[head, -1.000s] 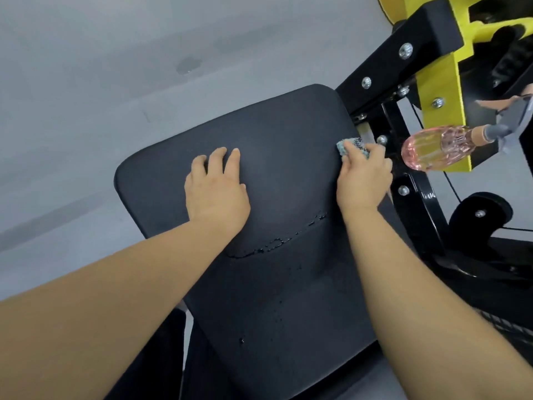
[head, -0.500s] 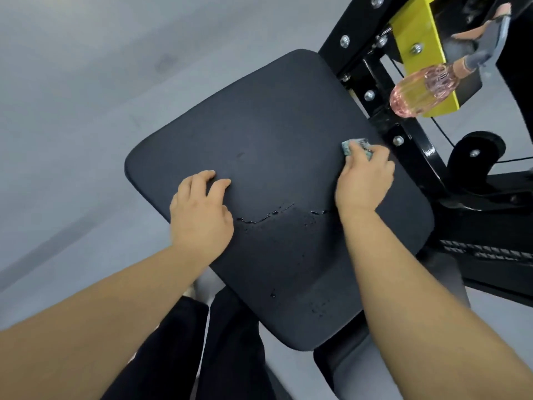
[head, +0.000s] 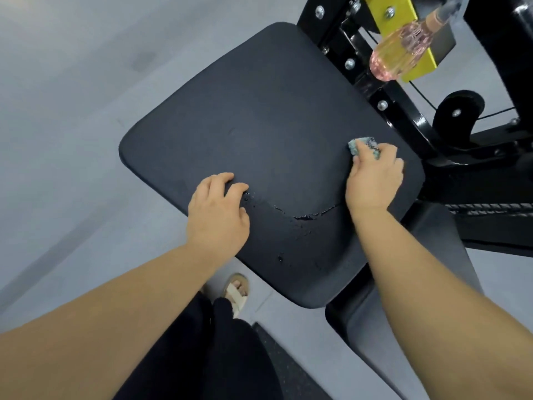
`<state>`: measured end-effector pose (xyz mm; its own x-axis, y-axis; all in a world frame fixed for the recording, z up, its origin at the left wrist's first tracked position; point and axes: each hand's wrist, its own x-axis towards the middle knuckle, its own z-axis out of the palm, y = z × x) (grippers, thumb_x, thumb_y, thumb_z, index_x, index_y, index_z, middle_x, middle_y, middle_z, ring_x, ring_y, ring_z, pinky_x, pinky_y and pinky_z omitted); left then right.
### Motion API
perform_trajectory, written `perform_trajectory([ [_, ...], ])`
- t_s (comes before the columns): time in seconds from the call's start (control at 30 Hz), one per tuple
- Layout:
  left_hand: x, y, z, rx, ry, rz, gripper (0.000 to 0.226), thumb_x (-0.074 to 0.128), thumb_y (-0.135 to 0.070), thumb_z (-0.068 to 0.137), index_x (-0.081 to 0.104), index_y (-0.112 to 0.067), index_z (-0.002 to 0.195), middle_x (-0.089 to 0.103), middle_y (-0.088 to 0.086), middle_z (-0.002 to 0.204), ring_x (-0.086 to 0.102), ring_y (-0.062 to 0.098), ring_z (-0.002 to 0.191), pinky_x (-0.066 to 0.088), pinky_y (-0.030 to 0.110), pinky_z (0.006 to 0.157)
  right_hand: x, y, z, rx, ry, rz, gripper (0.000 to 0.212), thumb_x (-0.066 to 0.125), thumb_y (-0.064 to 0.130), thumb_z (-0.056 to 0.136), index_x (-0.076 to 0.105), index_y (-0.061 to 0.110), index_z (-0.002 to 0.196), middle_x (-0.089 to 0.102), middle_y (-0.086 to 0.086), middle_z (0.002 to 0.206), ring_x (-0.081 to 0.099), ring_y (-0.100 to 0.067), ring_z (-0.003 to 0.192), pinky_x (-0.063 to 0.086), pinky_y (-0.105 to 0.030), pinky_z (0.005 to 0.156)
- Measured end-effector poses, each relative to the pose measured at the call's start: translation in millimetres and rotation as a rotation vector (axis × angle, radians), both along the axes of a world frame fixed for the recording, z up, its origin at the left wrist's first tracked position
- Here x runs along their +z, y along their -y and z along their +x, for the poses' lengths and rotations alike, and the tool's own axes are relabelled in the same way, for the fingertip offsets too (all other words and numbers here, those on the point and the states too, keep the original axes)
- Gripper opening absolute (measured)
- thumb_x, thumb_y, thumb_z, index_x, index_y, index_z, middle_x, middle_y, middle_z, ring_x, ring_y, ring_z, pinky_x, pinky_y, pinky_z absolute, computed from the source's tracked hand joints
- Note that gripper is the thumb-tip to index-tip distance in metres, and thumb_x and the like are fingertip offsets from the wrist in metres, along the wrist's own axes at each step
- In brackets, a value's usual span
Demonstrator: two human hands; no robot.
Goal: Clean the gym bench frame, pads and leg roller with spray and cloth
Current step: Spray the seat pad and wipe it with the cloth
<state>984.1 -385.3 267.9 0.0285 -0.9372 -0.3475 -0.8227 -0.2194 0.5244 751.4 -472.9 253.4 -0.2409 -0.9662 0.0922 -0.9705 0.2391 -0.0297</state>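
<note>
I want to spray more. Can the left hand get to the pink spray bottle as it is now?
Probably not easily: the left hand rests at the pad's near edge, while the spray bottle hangs on the frame beyond the far side.

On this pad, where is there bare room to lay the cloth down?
The pad's far half, beyond both hands, is bare and dry. Crowded: the near strip, with left hand, droplets and right hand gripping the cloth.
</note>
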Motion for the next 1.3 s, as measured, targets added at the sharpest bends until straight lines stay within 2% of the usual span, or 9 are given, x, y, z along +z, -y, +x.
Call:
perform_trajectory([
  [0.13, 3, -3, -9, 0.060, -0.015, -0.008, 0.040, 0.048, -0.012, 0.090, 0.053, -0.015, 0.130, 0.042, 0.004, 0.140, 0.028, 0.027, 0.134, 0.025, 0.035, 0.108, -7, -67, 66, 0.365, 0.105, -0.063, 0.028, 0.063, 0.013, 0.077, 0.069, 0.023, 0.101, 0.061, -0.015, 0.096, 0.051, -0.031, 0.065, 0.041, -0.033, 0.057],
  [0.27, 10, -12, -35, 0.017, -0.095, -0.047, 0.037, 0.047, -0.014, 0.090, 0.056, -0.015, 0.126, 0.047, 0.004, 0.135, 0.034, 0.027, 0.128, 0.031, 0.035, 0.102, 6, -91, 25, 0.902, 0.167, 0.072, 0.031, 0.062, 0.016, 0.082, 0.066, 0.028, 0.110, 0.061, -0.010, 0.102, 0.053, -0.031, 0.070, 0.046, -0.035, 0.061],
  [0.33, 12, -19, -51, -0.036, -0.117, -0.073, 0.037, 0.044, -0.016, 0.088, 0.061, -0.014, 0.121, 0.050, 0.006, 0.132, 0.038, 0.031, 0.126, 0.034, 0.038, 0.100, 8, -60, -22, 0.816, 0.071, 0.000, 0.032, 0.064, 0.018, 0.082, 0.063, 0.035, 0.109, 0.062, -0.011, 0.103, 0.055, -0.035, 0.073, 0.050, -0.038, 0.066],
  [0.47, 10, -26, -68, -0.105, -0.055, -0.020, 0.038, 0.050, -0.018, 0.090, 0.056, -0.017, 0.127, 0.043, 0.004, 0.140, 0.028, 0.029, 0.134, 0.025, 0.038, 0.108, 18, -9, -73, 0.129, 0.043, -0.031, 0.029, 0.053, 0.019, 0.091, 0.064, 0.024, 0.117, 0.051, -0.016, 0.124, 0.049, -0.040, 0.096, 0.045, -0.044, 0.082],
  [0.53, 11, -28, -76, -0.107, 0.004, 0.005, 0.041, 0.049, -0.020, 0.091, 0.051, -0.018, 0.132, 0.037, 0.004, 0.144, 0.021, 0.029, 0.138, 0.019, 0.040, 0.114, 17, -21, -58, 0.013, 0.020, -0.032, 0.029, 0.051, 0.020, 0.092, 0.064, 0.025, 0.117, 0.051, -0.014, 0.124, 0.049, -0.038, 0.095, 0.041, -0.040, 0.077],
  [0.63, 17, -33, -86, -0.094, 0.069, 0.043, 0.044, 0.047, -0.024, 0.092, 0.045, -0.019, 0.135, 0.030, 0.004, 0.148, 0.016, 0.029, 0.140, 0.016, 0.045, 0.115, 7, -86, -20, 0.334, 0.118, -0.068, 0.027, 0.050, 0.019, 0.084, 0.070, 0.024, 0.102, 0.061, -0.014, 0.101, 0.051, -0.032, 0.069, 0.044, -0.035, 0.061],
  [0.8, 17, -38, -92, -0.151, 0.126, 0.089, 0.049, 0.043, -0.028, 0.094, 0.034, -0.023, 0.142, 0.017, 0.004, 0.155, 0.009, 0.028, 0.143, 0.014, 0.045, 0.116, 16, -109, -49, 0.898, 0.109, 0.007, 0.029, 0.059, 0.017, 0.083, 0.065, 0.030, 0.108, 0.056, -0.008, 0.103, 0.051, -0.029, 0.065, 0.044, -0.035, 0.057],
  [1.07, 10, -38, -85, -0.202, 0.119, 0.122, 0.053, 0.041, -0.028, 0.095, 0.026, -0.027, 0.146, 0.010, 0.001, 0.157, 0.003, 0.028, 0.144, 0.012, 0.043, 0.117, 12, -23, -97, 0.030, 0.060, -0.063, 0.030, 0.047, 0.021, 0.094, 0.061, 0.026, 0.121, 0.046, -0.013, 0.129, 0.045, -0.036, 0.104, 0.035, -0.037, 0.086],
  [1.3, 18, -31, -80, -0.177, 0.053, 0.147, 0.049, 0.039, -0.024, 0.095, 0.032, -0.029, 0.143, 0.016, -0.003, 0.155, 0.009, 0.025, 0.142, 0.019, 0.037, 0.115, 12, -160, -17, 0.615, 0.154, -0.049, 0.028, 0.056, 0.011, 0.081, 0.070, 0.020, 0.104, 0.061, -0.014, 0.099, 0.049, -0.029, 0.068, 0.045, -0.032, 0.063],
])
